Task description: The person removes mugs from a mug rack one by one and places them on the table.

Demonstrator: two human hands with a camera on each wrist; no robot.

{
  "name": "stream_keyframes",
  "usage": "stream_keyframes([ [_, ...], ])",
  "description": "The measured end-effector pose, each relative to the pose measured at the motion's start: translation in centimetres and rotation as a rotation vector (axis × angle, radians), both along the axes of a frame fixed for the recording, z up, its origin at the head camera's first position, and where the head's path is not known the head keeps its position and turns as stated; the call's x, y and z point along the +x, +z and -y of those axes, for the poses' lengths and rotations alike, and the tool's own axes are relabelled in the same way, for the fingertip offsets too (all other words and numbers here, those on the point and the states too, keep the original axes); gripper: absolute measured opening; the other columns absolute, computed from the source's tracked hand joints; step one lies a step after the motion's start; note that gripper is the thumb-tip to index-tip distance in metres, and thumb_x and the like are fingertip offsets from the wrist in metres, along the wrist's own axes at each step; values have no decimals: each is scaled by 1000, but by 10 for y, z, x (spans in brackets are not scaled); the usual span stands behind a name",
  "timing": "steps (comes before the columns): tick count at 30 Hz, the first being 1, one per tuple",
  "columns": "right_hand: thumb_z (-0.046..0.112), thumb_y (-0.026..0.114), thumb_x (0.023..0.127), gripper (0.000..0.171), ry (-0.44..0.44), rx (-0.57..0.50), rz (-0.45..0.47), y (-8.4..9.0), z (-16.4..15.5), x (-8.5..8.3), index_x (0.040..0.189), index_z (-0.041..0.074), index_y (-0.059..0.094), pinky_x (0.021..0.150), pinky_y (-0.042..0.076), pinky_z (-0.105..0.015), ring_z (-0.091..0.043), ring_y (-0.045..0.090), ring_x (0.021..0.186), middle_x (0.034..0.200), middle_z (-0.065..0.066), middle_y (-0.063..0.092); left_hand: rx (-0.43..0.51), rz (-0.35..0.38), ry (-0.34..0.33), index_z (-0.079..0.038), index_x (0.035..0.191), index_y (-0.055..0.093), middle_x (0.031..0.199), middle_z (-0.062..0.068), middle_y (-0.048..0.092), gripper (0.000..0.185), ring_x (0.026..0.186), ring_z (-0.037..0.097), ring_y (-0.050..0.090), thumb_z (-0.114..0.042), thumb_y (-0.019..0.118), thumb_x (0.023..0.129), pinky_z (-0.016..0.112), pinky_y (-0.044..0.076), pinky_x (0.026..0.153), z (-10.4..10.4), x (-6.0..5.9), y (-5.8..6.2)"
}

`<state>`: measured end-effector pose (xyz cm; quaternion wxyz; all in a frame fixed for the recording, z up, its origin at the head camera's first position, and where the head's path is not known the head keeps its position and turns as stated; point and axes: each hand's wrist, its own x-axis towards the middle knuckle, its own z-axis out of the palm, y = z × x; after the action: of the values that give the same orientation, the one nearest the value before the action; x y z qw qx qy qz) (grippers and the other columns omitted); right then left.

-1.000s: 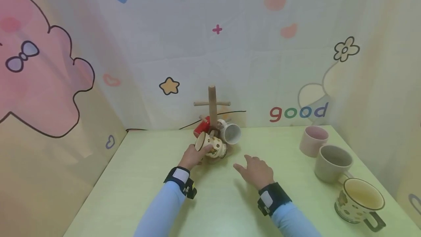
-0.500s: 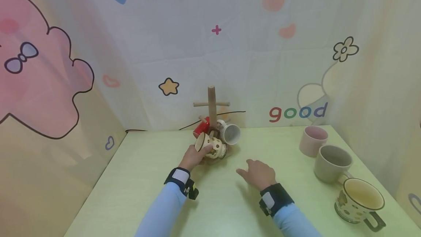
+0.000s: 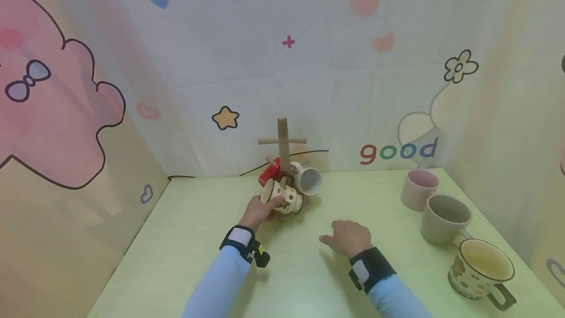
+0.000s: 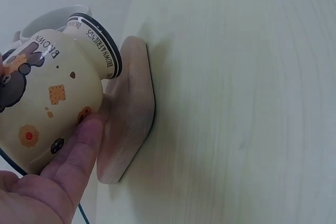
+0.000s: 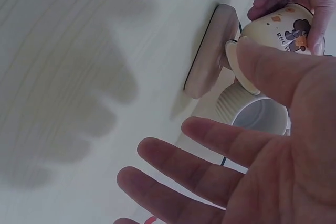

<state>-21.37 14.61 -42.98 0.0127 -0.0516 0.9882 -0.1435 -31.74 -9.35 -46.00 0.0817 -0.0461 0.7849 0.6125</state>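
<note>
My left hand (image 3: 259, 211) grips a cream mug (image 4: 68, 85) printed with a brown bear and cookies, thumb on one side and fingers on the other. The mug lies tilted on its side at a lower peg of the wooden mug rack (image 3: 284, 146), its dark handle toward the post. A red mug (image 3: 269, 172) and a ribbed white mug (image 3: 309, 180) hang on the rack close behind it. In the right wrist view my right hand (image 5: 273, 166) holds nothing, its fingers spread. It hovers over the table right of the rack.
Along the table's right side stand a pink cup (image 3: 419, 190), a grey mug (image 3: 445, 220) and a second cream patterned mug (image 3: 481, 269). The rack's wooden base (image 4: 128, 114) rests on the pale table (image 3: 198, 259). A printed curtain (image 3: 247, 53) hangs behind.
My right hand has drawn back slightly toward me, away from the rack. The left hand keeps its grip on the cream mug, nearly still. The head view has shifted a little.
</note>
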Motion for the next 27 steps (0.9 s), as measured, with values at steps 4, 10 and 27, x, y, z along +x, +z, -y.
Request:
stream_keyframes([
  [4, 44, 69, 88, 36, -6, -3, -2, 0, 0, 1, 85, 8, 65, 52, 46, -39, -19, 54, 60, 67, -1, 56, 17, 16, 18, -1, 122, 55, 116, 12, 61, 65, 99, 25, 61, -51, 75, 85, 46, 51, 96, -1, 1, 1],
  [10, 44, 69, 88, 39, -21, -8, 6, -2, -2, 1, 94, 6, 68, 55, 49, -42, -21, 58, 64, 71, -2, 61, 41, 8, 45, -1, 124, 54, 117, 12, 60, 66, 102, 26, 59, -49, 76, 85, 43, 51, 94, 0, 2, 3],
  [27, 45, 67, 91, 49, -34, 6, 41, -2, 1, 6, 116, 2, 68, 61, 53, -48, -28, 65, 78, 95, -12, 70, 74, 13, 45, -5, 126, 53, 118, 10, 60, 68, 102, 24, 59, -50, 77, 82, 37, 53, 91, 9, 10, 6],
])
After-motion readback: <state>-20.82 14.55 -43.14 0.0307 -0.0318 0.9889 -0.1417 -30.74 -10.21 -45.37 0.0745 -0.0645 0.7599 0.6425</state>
